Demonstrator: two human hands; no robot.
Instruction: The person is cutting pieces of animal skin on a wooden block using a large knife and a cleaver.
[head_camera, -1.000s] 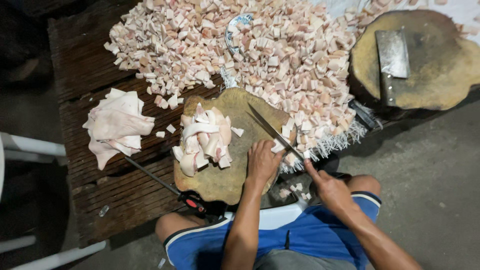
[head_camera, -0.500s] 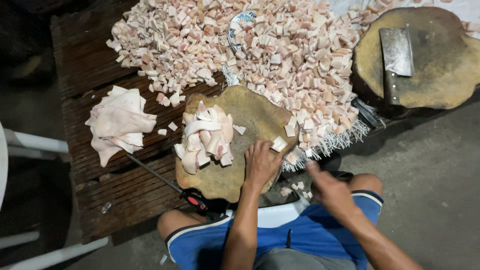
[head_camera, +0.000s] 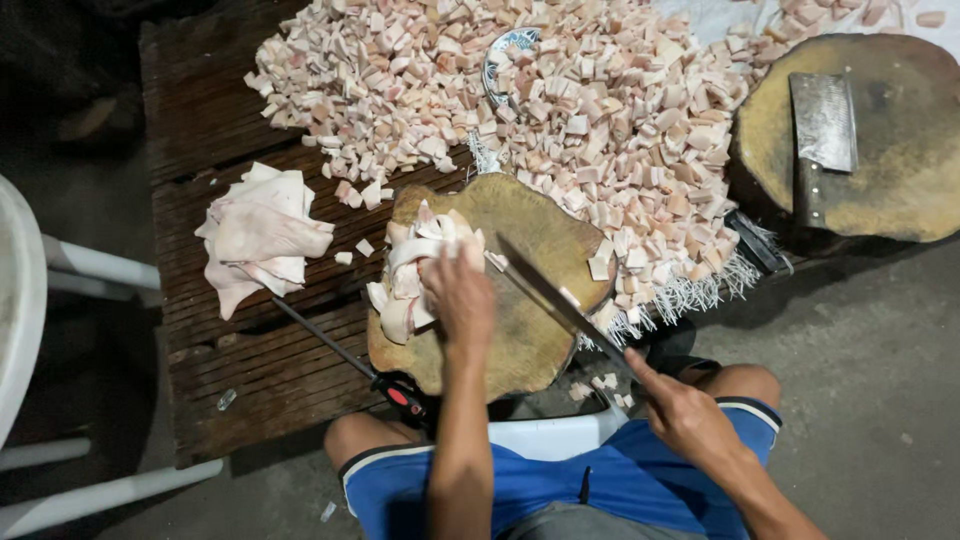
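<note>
While your left hand (head_camera: 458, 290) presses curled fingers on pale, pinkish pork skin strips (head_camera: 410, 275), your right hand (head_camera: 685, 415) grips the long knife (head_camera: 555, 300).

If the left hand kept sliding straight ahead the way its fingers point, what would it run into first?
The left hand already rests on the pile of pork strips on the round chopping board. Going straight on, it would push into those strips first; beyond them likely the heap of cut cubes.

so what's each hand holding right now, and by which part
The right hand holds a long knife by its handle. The left hand rests on the pile of meat strips on the round chopping board.
</note>
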